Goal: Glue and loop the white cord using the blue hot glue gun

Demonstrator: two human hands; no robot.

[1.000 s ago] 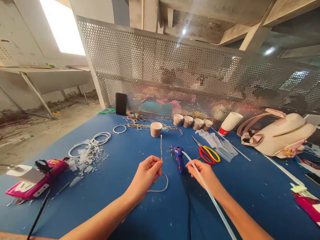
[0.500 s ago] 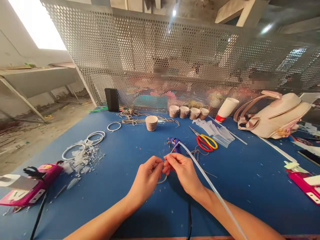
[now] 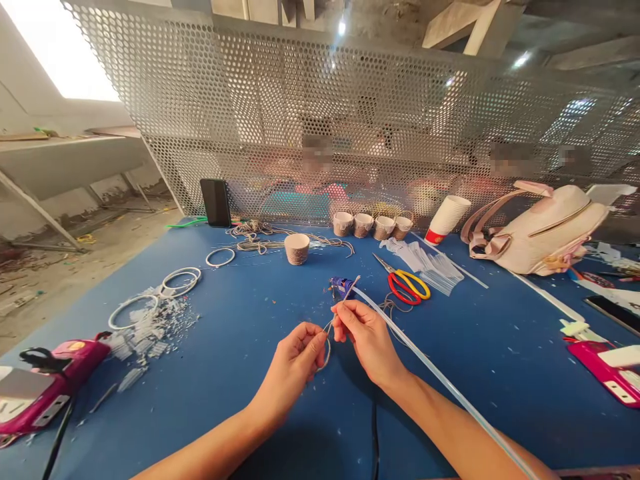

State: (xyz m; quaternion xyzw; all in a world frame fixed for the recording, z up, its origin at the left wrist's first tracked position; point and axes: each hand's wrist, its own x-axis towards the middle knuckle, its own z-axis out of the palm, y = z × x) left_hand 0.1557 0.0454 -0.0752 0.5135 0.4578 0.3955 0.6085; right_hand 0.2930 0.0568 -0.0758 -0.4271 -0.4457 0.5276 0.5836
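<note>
A thin grey cord (image 3: 328, 353) is looped between my hands, over the blue table. My left hand (image 3: 301, 357) pinches the loop at its left side. The fingers of my right hand (image 3: 361, 333) are closed on the cord's upper part, and a short end sticks up past them. Just beyond my right hand lies a blue glue gun (image 3: 342, 287), with a long clear glue stick (image 3: 425, 363) running from it over my right forearm. Scissors (image 3: 409, 285) with red and yellow handles lie to the right. A small wrapped cup (image 3: 297, 249) stands further back.
White rings (image 3: 221, 257) and plastic scraps (image 3: 155, 327) lie left, near a pink power strip (image 3: 83, 360). Several small cups (image 3: 363, 225), paper cups (image 3: 447, 219), clear sticks (image 3: 435, 263) and a bag (image 3: 545, 230) line the back. A perforated metal screen (image 3: 280, 100) stands behind.
My hands have moved slightly apart, and more of the cord loop and its upper end shows between and above them. The whole view has shifted a little.
</note>
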